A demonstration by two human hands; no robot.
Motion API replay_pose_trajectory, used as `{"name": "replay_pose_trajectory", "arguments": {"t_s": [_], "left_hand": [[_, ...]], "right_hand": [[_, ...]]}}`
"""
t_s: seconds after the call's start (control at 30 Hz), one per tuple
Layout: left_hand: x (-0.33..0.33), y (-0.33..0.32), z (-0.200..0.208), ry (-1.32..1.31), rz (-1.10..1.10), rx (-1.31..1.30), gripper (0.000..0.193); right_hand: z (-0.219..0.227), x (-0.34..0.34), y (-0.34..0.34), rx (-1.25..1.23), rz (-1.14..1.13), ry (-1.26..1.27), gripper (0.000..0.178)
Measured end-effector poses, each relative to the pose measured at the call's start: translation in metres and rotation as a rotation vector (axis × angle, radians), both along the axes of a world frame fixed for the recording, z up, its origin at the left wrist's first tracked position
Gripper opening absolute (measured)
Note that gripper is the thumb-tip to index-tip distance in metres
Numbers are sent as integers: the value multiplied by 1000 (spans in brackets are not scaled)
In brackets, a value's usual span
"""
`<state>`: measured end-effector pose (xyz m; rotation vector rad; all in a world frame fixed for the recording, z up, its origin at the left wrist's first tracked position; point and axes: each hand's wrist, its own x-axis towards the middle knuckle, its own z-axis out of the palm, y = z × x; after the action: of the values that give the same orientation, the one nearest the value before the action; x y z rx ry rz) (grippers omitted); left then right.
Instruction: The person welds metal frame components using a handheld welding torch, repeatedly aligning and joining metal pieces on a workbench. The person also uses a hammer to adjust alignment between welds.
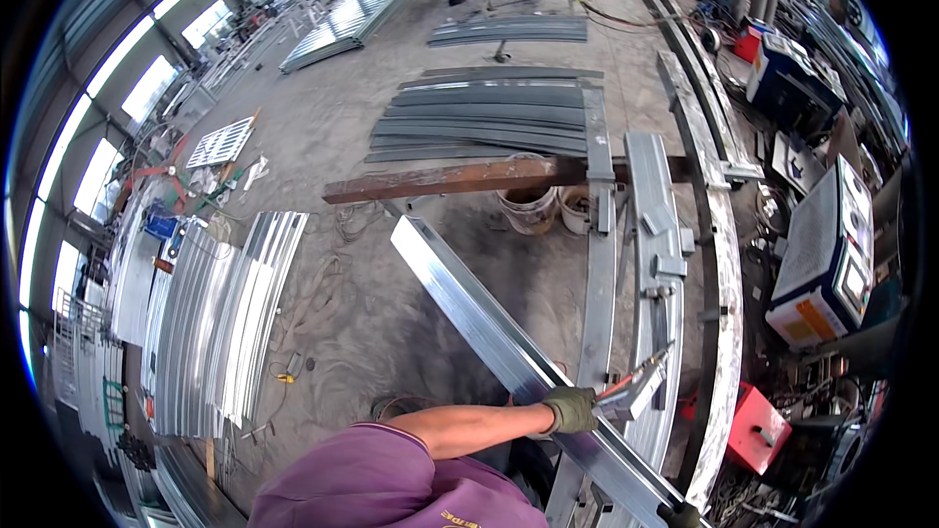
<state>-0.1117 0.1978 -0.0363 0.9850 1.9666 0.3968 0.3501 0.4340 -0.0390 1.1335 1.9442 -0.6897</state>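
My left hand (572, 410), in an olive work glove, is closed round the edge of a long shiny steel channel (479, 318). The channel lies slantwise, from the middle of the view down to the lower right. At its near end my right hand (680, 515), in a dark glove, grips it, mostly cut off by the lower edge. Just beyond the left glove is a small grey metal piece (636, 396) with a thin reddish-orange strip beside it; whether the glove touches it I cannot tell. Steel rails (599, 303) run beneath the channel.
A rusty beam (460, 179) crosses ahead, with a white bucket (529, 207) under it. Grey steel strips (479, 117) lie on the floor beyond. Shiny profiles (230, 323) are stacked left. At right stand a white-and-blue machine (817, 244) and a red box (755, 427).
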Motion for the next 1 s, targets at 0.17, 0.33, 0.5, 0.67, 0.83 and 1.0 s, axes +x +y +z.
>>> {"name": "replay_pose_trajectory", "arguments": {"t_s": [0.17, 0.33, 0.5, 0.67, 0.83, 1.0], "left_hand": [[-9, 10, -3, 5, -40, 44, 52], [-29, 34, 21, -117, -5, 49, 50], [-37, 32, 2, -174, 22, 62, 48], [-29, 14, -11, -189, 121, 122, 58], [-43, -25, -50, -803, 647, 282, 46], [-61, -67, 9, -70, 372, 292, 42]], "right_hand": [[3, -21, -19, 122, 41, 18, 89], [-2, -60, -54, 255, 101, 132, 93], [7, -139, -97, 390, 282, 288, 93], [4, -219, -152, 408, 375, 611, 103], [-11, -265, -179, 483, 478, 540, 91], [-30, -272, -179, 662, 485, 659, 74]]}}
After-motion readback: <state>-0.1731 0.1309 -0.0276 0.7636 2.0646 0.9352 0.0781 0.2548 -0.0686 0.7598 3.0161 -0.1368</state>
